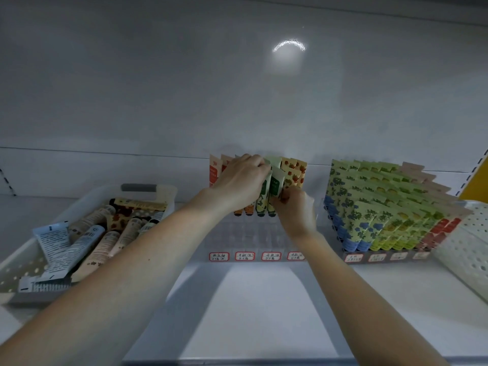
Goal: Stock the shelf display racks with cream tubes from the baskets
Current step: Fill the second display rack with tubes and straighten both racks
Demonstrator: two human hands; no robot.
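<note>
At the back of the middle acrylic rack (253, 233), both hands meet on the green-patterned cream tubes (274, 186). Left hand (240, 180) wraps the tube tops from ten o'clock; right hand (293, 204) pinches the caps end from four o'clock. Tubes stand near upright, long axis leaning away, caps down. Left basket (148, 188) of loose tubes sits at nine o'clock, nearer the left hand. Next move likely seats them down the slot.

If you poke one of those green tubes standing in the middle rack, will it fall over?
Probably it would only lean. The green tube stands cap-down in the clear rack with neighbours beside it. It looks light and squashy, since its top is a flat crimped edge. Both the left hand and right hand steady the tubes.
</note>
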